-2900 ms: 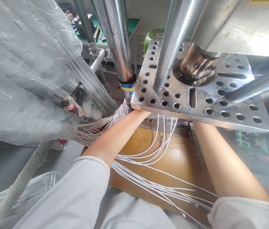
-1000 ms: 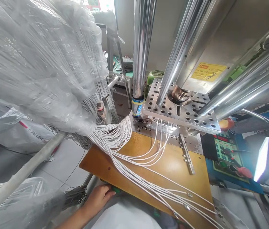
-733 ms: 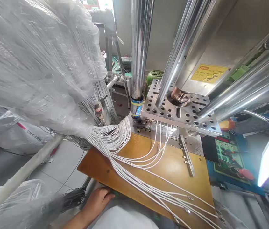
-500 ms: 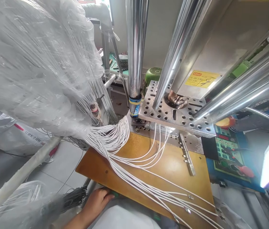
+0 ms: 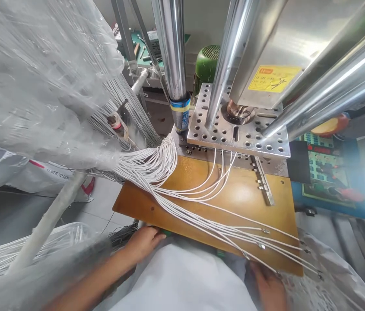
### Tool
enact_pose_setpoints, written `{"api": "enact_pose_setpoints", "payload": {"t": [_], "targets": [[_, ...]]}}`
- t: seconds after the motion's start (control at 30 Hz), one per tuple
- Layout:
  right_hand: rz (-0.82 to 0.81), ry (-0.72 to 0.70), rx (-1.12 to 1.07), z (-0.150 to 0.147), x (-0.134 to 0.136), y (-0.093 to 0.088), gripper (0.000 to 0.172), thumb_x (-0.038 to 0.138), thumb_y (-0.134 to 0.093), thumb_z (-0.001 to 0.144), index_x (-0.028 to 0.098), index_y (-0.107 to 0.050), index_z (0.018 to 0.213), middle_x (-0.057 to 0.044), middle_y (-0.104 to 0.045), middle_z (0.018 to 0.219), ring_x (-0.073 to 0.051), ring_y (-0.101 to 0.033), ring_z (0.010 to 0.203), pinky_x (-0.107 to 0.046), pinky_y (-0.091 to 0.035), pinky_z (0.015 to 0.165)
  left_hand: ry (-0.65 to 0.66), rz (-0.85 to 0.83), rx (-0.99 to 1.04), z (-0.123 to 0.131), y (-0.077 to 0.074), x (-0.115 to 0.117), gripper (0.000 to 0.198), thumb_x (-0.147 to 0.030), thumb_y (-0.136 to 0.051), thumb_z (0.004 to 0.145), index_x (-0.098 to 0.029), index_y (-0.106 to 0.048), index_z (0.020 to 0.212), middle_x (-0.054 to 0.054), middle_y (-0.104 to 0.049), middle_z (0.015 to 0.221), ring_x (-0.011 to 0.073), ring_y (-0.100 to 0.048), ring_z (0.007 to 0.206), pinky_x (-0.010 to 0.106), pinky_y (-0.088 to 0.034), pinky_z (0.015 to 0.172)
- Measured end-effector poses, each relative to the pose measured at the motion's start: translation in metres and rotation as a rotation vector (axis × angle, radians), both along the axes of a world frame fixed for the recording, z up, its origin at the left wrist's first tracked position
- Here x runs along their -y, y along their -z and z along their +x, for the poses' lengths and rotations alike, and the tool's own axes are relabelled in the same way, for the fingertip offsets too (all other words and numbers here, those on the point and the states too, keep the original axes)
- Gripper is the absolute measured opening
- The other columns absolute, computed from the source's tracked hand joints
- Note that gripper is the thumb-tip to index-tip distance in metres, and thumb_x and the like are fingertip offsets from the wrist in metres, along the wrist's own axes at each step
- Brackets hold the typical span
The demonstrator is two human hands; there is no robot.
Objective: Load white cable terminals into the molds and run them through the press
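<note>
My left hand point(image 5: 144, 244) is at the near-left edge of the brown board point(image 5: 172, 216). Its fingers look curled in and the thumb points right; what they hold, if anything, is hidden by the edge. Under the near-right edge, close to the cable tips, my right hand point(image 5: 269, 287) is partly out of sight and blurred. A bunch of white cables point(image 5: 195, 220) fans across the board, several ending in small metal terminals point(image 5: 261, 245). Other cables point(image 5: 214, 166) run back under the perforated metal plate point(image 5: 201, 134) of a press.
Shiny metal columns point(image 5: 172, 52) rise around the plate. A slim metal strip point(image 5: 265, 183) lies on the board's right side. Plastic-wrapped wire bundles point(image 5: 46, 95) hang at left beside a wrapped pole point(image 5: 52, 216). A control panel point(image 5: 328, 172) stands at right, a green motor point(image 5: 207, 62) behind.
The camera view has shifted, so the press and board sit higher in the picture. My right hand has come into view at the board's near-right edge; the left stays by its edge.
</note>
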State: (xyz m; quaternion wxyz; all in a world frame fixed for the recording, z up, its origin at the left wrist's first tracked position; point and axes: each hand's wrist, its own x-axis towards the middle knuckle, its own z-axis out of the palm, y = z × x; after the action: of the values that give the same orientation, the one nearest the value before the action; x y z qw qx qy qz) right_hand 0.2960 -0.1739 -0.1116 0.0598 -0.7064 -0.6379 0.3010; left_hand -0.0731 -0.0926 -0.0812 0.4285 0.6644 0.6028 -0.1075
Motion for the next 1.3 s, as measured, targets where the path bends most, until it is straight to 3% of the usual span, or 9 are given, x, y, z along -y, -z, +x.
{"api": "enact_pose_setpoints", "payload": {"t": [0.1,0.2,0.33,0.47,0.7,0.8,0.93,1.1,1.3], "targets": [[-0.151,0.104,-0.240,-0.021,0.003,-0.027,0.032,0.048,-0.033,0.075,0.035,-0.059,0.062,0.002,-0.061,0.056,-0.020,-0.059,0.053,-0.029,-0.048,0.048,0.187,-0.084,0.144,0.011,-0.034,-0.014,0.028,-0.039,-0.042,0.079,-0.018,-0.060,0.078,0.002,-0.061,0.074,0.0138,-0.054,0.069,0.022,-0.035,0.061],[0.051,0.054,-0.208,-0.032,-0.012,-0.054,0.025,0.050,-0.043,0.072,0.031,-0.058,0.074,0.001,-0.062,0.071,-0.018,-0.058,0.064,-0.029,-0.048,0.058,0.293,0.187,0.259,0.040,-0.055,-0.034,0.021,-0.034,-0.043,0.080,-0.019,-0.055,0.090,0.001,-0.059,0.085,0.0129,-0.051,0.079,0.023,-0.036,0.072],[0.410,-0.146,0.123,-0.029,-0.058,-0.059,0.063,0.056,-0.058,0.061,0.020,-0.048,0.112,-0.009,-0.053,0.105,-0.025,-0.047,0.096,-0.039,-0.038,0.083,0.501,0.544,0.169,0.087,-0.052,-0.063,0.020,-0.029,-0.053,0.075,-0.017,-0.050,0.091,0.006,-0.052,0.094,0.0183,-0.045,0.091,0.030,-0.035,0.079],[0.437,-0.314,0.199,-0.023,-0.095,-0.046,0.029,0.042,-0.049,0.077,0.018,-0.056,0.092,-0.006,-0.057,0.087,-0.018,-0.049,0.080,-0.032,-0.037,0.074,0.630,0.527,0.028,0.111,-0.041,-0.078,0.008,-0.022,-0.049,0.077,-0.014,-0.050,0.075,0.006,-0.052,0.080,0.0185,-0.048,0.079,0.030,-0.039,0.069],[0.479,-0.169,0.052,-0.017,-0.109,-0.059,0.021,0.029,-0.041,0.083,0.017,-0.054,0.073,-0.001,-0.055,0.066,-0.010,-0.049,0.064,-0.023,-0.037,0.063,0.420,0.441,0.211,0.107,-0.040,-0.094,0.019,-0.023,-0.033,0.084,-0.016,-0.050,0.079,0.003,-0.055,0.077,0.0137,-0.050,0.072,0.025,-0.039,0.065],[0.462,-0.148,-0.001,-0.013,-0.113,-0.070,0.019,0.030,-0.041,0.083,0.019,-0.056,0.079,-0.001,-0.058,0.078,-0.011,-0.052,0.075,-0.022,-0.039,0.071,0.362,0.556,0.257,0.106,-0.040,-0.096,0.021,-0.021,-0.030,0.084,-0.015,-0.050,0.081,0.004,-0.055,0.081,0.0144,-0.049,0.079,0.027,-0.038,0.073],[0.627,-0.158,0.108,-0.018,-0.122,-0.082,0.029,0.036,-0.048,0.079,0.017,-0.052,0.100,-0.007,-0.055,0.102,-0.018,-0.048,0.098,-0.031,-0.036,0.086,0.378,0.601,0.244,0.107,-0.041,-0.091,0.024,-0.020,-0.026,0.085,-0.016,-0.049,0.080,0.005,-0.054,0.080,0.0148,-0.047,0.077,0.028,-0.037,0.075],[0.705,-0.301,0.278,-0.049,-0.138,-0.092,0.058,0.044,-0.052,0.072,0.017,-0.038,0.122,-0.012,-0.042,0.123,-0.027,-0.032,0.115,-0.042,-0.024,0.095,0.330,0.528,0.309,0.105,-0.048,-0.088,0.024,-0.024,-0.025,0.086,-0.017,-0.048,0.082,0.003,-0.053,0.076,0.0134,-0.048,0.071,0.026,-0.037,0.068],[0.535,-0.488,0.238,-0.058,-0.157,-0.091,0.050,0.048,-0.047,0.075,0.014,-0.048,0.111,-0.010,-0.058,0.091,-0.021,-0.050,0.086,-0.033,-0.032,0.079,0.077,0.189,0.593,0.098,-0.050,-0.093,0.022,-0.030,-0.030,0.084,-0.016,-0.045,0.076,0.000,-0.056,0.065,0.0078,-0.049,0.054,0.021,-0.040,0.058]]}}
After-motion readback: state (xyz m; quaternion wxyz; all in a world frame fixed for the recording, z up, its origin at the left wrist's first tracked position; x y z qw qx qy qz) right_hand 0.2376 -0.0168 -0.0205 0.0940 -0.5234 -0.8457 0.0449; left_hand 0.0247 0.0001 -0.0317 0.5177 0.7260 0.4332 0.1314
